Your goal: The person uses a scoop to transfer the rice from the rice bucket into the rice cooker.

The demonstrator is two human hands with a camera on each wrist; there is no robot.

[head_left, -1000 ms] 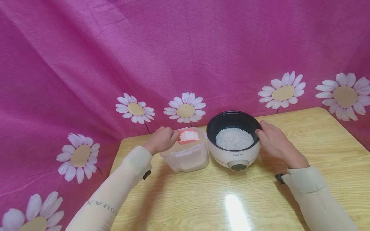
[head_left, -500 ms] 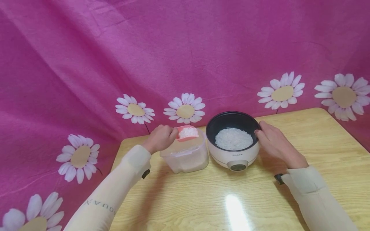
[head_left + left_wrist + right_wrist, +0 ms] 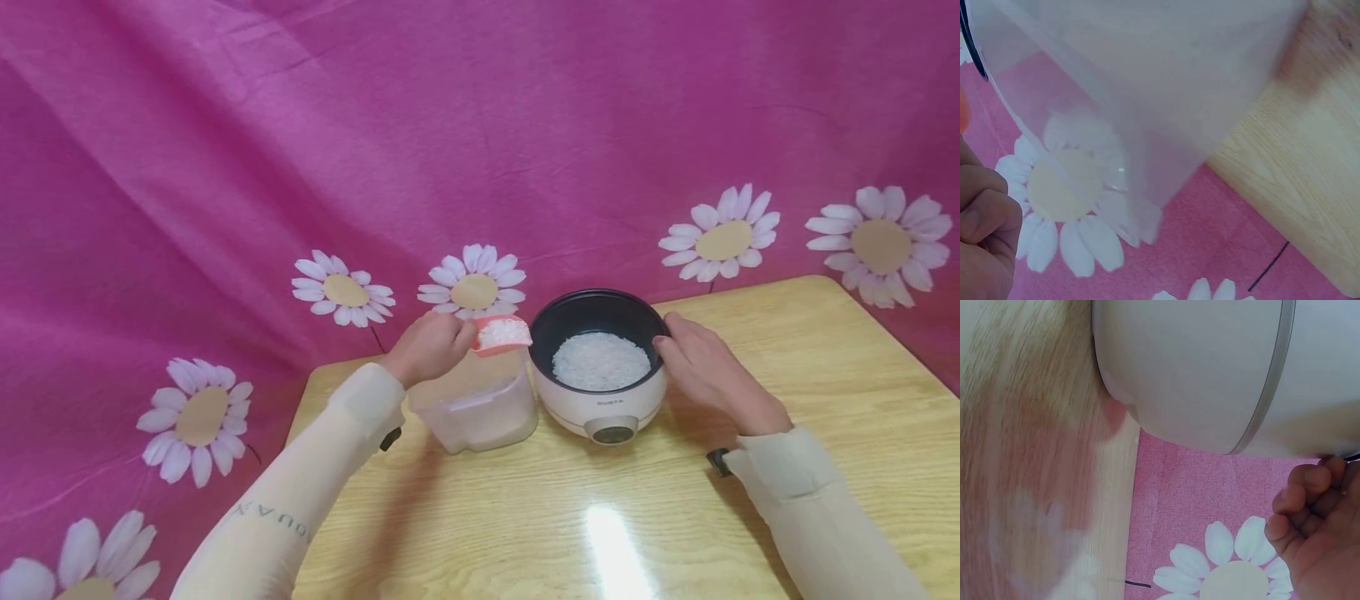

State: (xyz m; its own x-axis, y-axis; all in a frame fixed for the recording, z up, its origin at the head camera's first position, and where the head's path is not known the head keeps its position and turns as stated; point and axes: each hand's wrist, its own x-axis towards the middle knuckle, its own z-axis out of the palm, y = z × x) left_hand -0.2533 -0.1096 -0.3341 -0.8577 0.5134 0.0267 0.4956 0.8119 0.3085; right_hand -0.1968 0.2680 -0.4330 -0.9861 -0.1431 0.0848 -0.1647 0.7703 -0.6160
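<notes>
In the head view my left hand [image 3: 431, 346] grips the handle of a pink scoop [image 3: 495, 349] heaped with white rice. The scoop hangs over the right rear part of a translucent plastic tub [image 3: 480, 421], its tip close to the pot's left rim. My right hand [image 3: 701, 362] holds the right rim of a white electric cooking pot [image 3: 558, 402], thumb at the edge. White rice [image 3: 600, 361] covers the bottom of its black interior. Curled fingers [image 3: 1282, 528] show under the rim in the right wrist view. The left wrist view shows mostly the tub wall [image 3: 1166, 75].
Both containers stand side by side on a wood-grain table [image 3: 525, 517], near its back edge. A magenta cloth [image 3: 480, 125] with daisies hangs behind and to the left. A bright light reflection lies on the table front.
My left hand has lifted the rice-filled scoop and shifted it rightward, toward the pot. The right hand stays at the pot's rim. The head view has shifted slightly.
</notes>
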